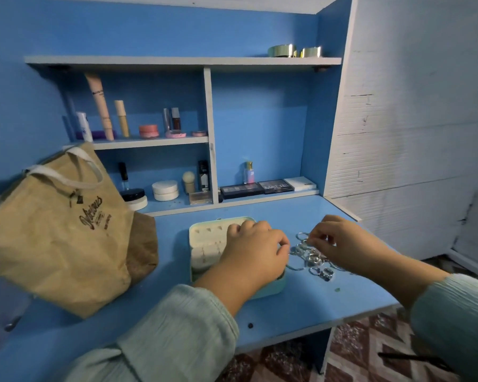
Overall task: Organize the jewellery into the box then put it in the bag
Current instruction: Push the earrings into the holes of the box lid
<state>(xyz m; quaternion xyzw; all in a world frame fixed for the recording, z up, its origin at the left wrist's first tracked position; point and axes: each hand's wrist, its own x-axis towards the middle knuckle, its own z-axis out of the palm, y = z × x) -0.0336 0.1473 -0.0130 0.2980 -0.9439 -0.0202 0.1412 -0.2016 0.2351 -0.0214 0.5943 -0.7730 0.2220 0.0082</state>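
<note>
An open pale green jewellery box (204, 238) with cream padded slots lies on the blue desk (301, 307). My left hand (255, 249) hovers over its right half with curled fingers, hiding that part; whether it holds anything is unclear. Right of the box lies a pile of silver rings and chains (313, 260). My right hand (340, 241) reaches into the pile and pinches a silver piece between thumb and fingers. A brown paper bag (58, 232) with white handles stands at the left of the desk.
Shelves behind the desk hold cosmetics: tubes (100, 106), jars (164, 190), eyeshadow palettes (260, 187) and a small perfume bottle (249, 172). A white panelled wall (411, 119) is on the right. The desk's front edge drops to a patterned rug (370, 346).
</note>
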